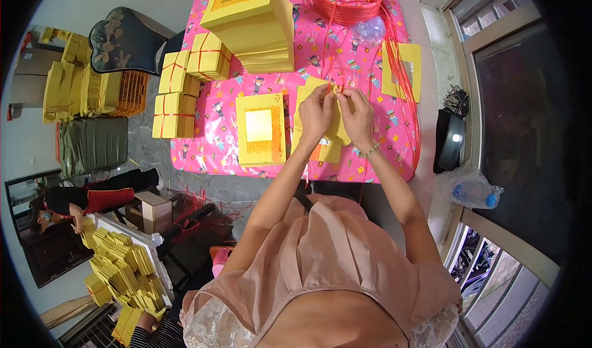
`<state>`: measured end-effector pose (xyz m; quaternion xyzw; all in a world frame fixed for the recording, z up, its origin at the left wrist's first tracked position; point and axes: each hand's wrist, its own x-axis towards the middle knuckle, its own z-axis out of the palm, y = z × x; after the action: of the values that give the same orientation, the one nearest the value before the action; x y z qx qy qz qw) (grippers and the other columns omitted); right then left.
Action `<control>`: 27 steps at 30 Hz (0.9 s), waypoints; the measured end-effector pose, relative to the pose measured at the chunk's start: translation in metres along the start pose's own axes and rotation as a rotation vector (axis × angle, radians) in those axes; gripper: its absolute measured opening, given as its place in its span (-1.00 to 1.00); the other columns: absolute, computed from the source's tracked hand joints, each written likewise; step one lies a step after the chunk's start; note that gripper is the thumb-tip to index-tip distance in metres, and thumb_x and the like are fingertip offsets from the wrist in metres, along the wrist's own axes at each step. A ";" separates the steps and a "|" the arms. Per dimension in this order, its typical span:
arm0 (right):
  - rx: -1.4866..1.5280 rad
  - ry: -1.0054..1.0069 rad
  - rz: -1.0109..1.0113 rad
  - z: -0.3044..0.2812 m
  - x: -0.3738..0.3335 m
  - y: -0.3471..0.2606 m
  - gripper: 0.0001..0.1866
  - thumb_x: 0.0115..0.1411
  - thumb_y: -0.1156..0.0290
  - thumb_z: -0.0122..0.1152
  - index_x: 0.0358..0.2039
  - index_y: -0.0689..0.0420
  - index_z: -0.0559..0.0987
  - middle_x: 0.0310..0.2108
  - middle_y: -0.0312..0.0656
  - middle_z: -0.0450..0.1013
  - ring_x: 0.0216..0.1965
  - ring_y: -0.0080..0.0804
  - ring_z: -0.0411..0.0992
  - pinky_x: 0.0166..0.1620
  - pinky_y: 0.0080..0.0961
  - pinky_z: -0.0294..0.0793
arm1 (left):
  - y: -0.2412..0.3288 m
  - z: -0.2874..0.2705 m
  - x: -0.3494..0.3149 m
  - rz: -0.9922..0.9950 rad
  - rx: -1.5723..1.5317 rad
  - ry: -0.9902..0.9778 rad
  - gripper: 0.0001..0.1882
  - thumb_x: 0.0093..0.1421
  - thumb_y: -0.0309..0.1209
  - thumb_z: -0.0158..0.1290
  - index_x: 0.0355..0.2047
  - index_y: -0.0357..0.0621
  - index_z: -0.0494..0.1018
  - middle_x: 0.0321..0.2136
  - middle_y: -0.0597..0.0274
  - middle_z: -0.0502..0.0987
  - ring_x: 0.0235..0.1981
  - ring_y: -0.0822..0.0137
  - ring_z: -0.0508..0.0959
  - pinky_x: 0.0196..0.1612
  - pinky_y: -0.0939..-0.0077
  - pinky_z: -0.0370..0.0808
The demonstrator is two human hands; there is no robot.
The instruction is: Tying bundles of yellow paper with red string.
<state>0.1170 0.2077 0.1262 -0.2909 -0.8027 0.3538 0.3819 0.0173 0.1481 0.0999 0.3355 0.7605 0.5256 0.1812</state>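
Observation:
My left hand [316, 115] and my right hand [357, 117] are close together above a yellow paper bundle [336, 129] near the table's front edge. Fingertips of both are pinched on red plastic string [330, 84], which stretches away from them toward the far side. What lies right between the fingertips is partly hidden. Just left of the bundle lies a stack of yellow joss paper [243, 154] with an orange-edged pale gold square on top. A bracelet of beads circles my right wrist.
The table wears a pink patterned cover [216, 157]. A tall yellow paper stack [246, 40], tied bundles [174, 115], a red string coil [345, 3] and a yellow sheet [414, 70] rest there. At left are a chair [123, 36] and two people beside a paper-laden table.

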 end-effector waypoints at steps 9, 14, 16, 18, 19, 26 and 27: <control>0.036 -0.017 0.010 0.003 -0.014 0.006 -0.90 0.16 0.47 0.19 -0.34 0.21 0.52 -0.38 -0.09 0.47 -0.28 -0.10 0.46 -0.21 -0.28 0.42 | -0.001 -0.002 -0.005 0.131 0.091 -0.071 -0.76 0.16 -0.43 0.08 -0.15 -0.10 0.57 -0.45 0.00 0.61 -0.44 0.09 0.63 -0.37 0.32 0.52; -0.271 -0.016 0.104 0.007 -0.011 0.019 -0.84 0.18 0.53 0.05 -0.23 0.29 0.48 -0.14 0.03 0.40 -0.08 -0.03 0.38 -0.06 -0.23 0.37 | 0.003 0.001 0.001 -0.003 0.074 -0.062 -0.82 0.17 -0.43 0.10 -0.22 -0.13 0.61 -0.48 0.02 0.60 -0.48 0.17 0.62 -0.37 0.39 0.51; -0.322 -0.022 -0.012 0.016 -0.013 0.031 -0.83 0.18 0.53 0.04 -0.22 0.30 0.48 -0.12 0.03 0.39 -0.05 -0.02 0.36 -0.03 -0.22 0.36 | -0.001 0.004 0.000 0.032 0.033 -0.032 -0.82 0.17 -0.43 0.10 -0.23 -0.13 0.61 -0.46 0.03 0.60 -0.46 0.18 0.63 -0.36 0.40 0.51; -0.369 -0.031 -0.131 0.019 -0.017 0.039 -0.82 0.17 0.54 0.02 -0.22 0.31 0.48 -0.11 0.03 0.39 -0.03 -0.01 0.35 -0.01 -0.20 0.34 | -0.008 0.006 0.001 0.064 -0.006 0.001 -0.83 0.18 -0.42 0.10 -0.25 -0.14 0.61 -0.45 0.03 0.61 -0.45 0.19 0.63 -0.35 0.41 0.51; -0.315 -0.071 -0.088 0.018 -0.016 0.039 -0.81 0.17 0.53 0.03 -0.21 0.30 0.48 -0.12 0.02 0.39 -0.04 -0.01 0.35 0.00 -0.19 0.33 | -0.009 0.006 0.002 0.136 -0.039 0.024 -0.83 0.18 -0.42 0.10 -0.25 -0.15 0.61 -0.42 0.03 0.61 -0.43 0.18 0.63 -0.33 0.41 0.51; -0.081 -0.046 0.142 0.010 0.001 0.044 -0.77 0.19 0.37 0.13 -0.19 0.23 0.48 -0.24 -0.04 0.42 -0.13 -0.04 0.37 -0.05 -0.18 0.32 | -0.006 0.002 0.001 0.112 -0.017 -0.035 -0.82 0.18 -0.41 0.10 -0.24 -0.17 0.60 -0.36 0.03 0.62 -0.37 0.15 0.63 -0.29 0.38 0.52; -0.084 0.004 0.162 0.011 0.007 0.041 -0.77 0.17 0.31 0.21 -0.29 0.22 0.51 -0.32 -0.08 0.43 -0.21 -0.10 0.40 -0.13 -0.23 0.34 | -0.007 0.002 0.000 0.110 -0.016 -0.036 -0.82 0.18 -0.41 0.10 -0.24 -0.17 0.60 -0.36 0.03 0.62 -0.37 0.15 0.63 -0.29 0.38 0.52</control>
<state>0.1121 0.2324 0.0912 -0.3713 -0.7900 0.3490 0.3410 0.0162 0.1478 0.0928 0.3847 0.7333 0.5346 0.1686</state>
